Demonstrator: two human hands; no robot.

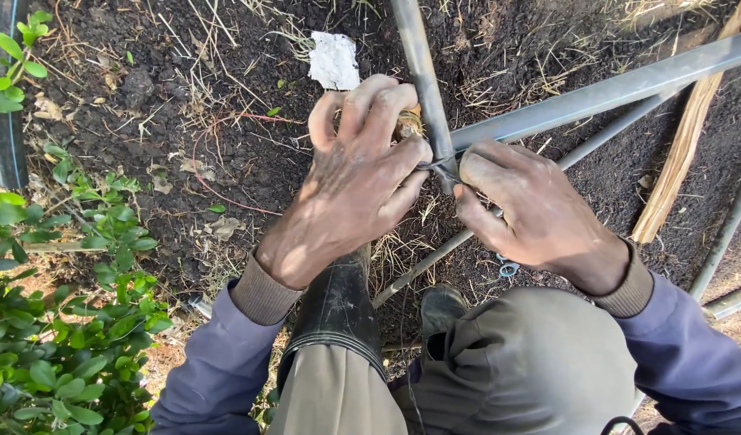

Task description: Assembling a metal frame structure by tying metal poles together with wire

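Both hands pinching a thin tie wire where the grey poles cross, above the soil.
L hand grip closed on wire & upright pole, R hand pinching the other end; slack grip could let wire slip, joint loosens.

Two hands — four grey pipes; one wooden stake; one white scrap; two boots.

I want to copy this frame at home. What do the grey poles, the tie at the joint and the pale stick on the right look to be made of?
Grey poles: likely metal tubing, smooth, dull, matte grey. Tie: seems thin dark wire, pinched by the left hand and right hand. Pale stick: wood, rough, split grain.
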